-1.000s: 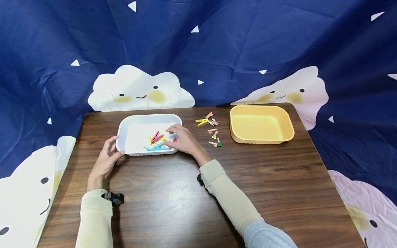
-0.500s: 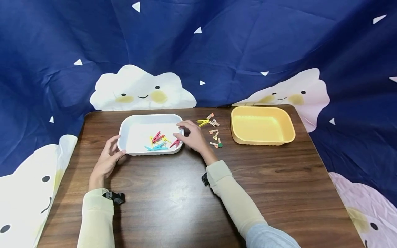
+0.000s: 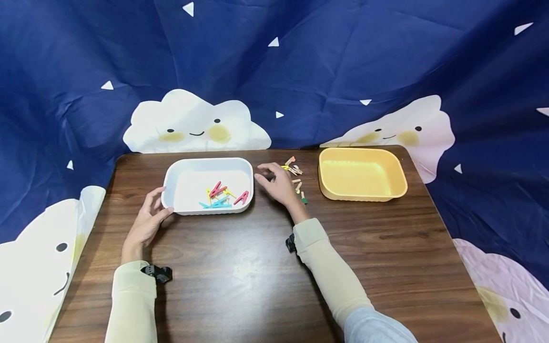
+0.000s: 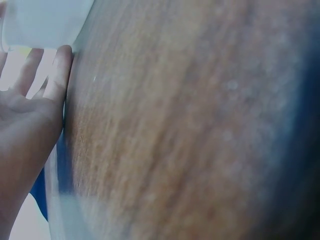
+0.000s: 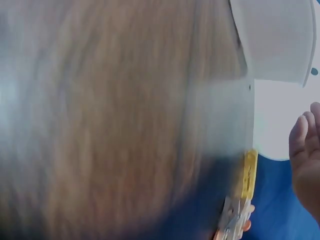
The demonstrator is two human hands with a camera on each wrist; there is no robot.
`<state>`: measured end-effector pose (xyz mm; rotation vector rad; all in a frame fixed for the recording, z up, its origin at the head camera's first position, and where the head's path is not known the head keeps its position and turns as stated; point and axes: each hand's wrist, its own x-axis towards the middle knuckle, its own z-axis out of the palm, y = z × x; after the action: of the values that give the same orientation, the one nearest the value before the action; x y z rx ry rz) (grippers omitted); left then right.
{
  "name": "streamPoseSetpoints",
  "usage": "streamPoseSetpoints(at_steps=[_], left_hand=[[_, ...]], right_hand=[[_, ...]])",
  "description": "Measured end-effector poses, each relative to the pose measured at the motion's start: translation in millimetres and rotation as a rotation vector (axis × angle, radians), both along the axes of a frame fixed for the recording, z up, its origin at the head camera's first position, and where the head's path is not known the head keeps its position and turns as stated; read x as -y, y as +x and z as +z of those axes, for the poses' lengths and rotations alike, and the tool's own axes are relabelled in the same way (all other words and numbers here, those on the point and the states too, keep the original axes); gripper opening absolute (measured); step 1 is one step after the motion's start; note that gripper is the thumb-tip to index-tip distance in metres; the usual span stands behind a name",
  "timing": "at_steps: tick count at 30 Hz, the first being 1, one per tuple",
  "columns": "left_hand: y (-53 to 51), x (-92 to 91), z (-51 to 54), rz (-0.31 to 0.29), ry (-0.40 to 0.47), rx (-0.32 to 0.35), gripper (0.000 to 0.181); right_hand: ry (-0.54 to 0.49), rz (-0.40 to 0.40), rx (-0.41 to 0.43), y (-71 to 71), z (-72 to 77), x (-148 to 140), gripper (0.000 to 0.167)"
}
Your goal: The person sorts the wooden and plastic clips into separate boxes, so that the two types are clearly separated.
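In the head view the left hand (image 3: 145, 225) rests against the left end of the white tray (image 3: 188, 209), thumb and fingers at its rim. Red clothespins (image 3: 242, 197), blue ones (image 3: 218, 204) and yellow ones lie inside, toward the tray's right half. Just right of the tray, the right hand (image 3: 278, 185) hovers with fingers relaxed and nothing held. Partly behind it are a yellow clothespin (image 3: 285, 167) and several small wooden clips (image 3: 296, 170). The right wrist view shows the right hand (image 5: 306, 155) beside the tray (image 5: 280, 40), with a yellow clothespin (image 5: 249, 175) below.
A yellow tray (image 3: 363, 196) with nothing in it stands at the back right of the brown wooden table (image 3: 240, 286). A small clip with a green end (image 3: 304, 200) lies between the hand and that tray. Blue cloth with clouds hangs behind the table.
From inside the white tray, the right hand has moved right, past its rim, toward the small clips. A red clothespin at the tray's right end has come into full view. The left hand stays put.
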<state>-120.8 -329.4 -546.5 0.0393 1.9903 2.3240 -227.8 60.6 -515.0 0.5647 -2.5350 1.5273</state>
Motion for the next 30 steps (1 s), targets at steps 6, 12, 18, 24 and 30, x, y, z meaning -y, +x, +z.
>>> streamPoseSetpoints(at_steps=[6,12,18,24,30], left_hand=[[-0.2,0.1,1.4,0.004,0.003,-0.001,0.066],[0.2,-0.6,2.9,0.007,-0.011,0.004,0.066],[0.6,-0.9,4.0,0.009,-0.025,0.011,0.066],[0.4,-1.1,2.8,0.004,-0.013,-0.001,0.066],[0.6,-0.8,2.5,0.001,-0.023,0.006,0.066]], right_hand=[[0.023,-0.026,0.011,-9.8,-1.9,-13,0.033],[0.089,-0.028,0.037,-17.3,-6.6,-22,0.035],[0.177,-0.054,0.101,-23.2,-6.1,-30,0.036],[0.239,-0.089,0.151,-31.8,-7.3,-36,0.038],[0.296,-0.103,0.212,-36.5,-10.4,-39,0.043]])
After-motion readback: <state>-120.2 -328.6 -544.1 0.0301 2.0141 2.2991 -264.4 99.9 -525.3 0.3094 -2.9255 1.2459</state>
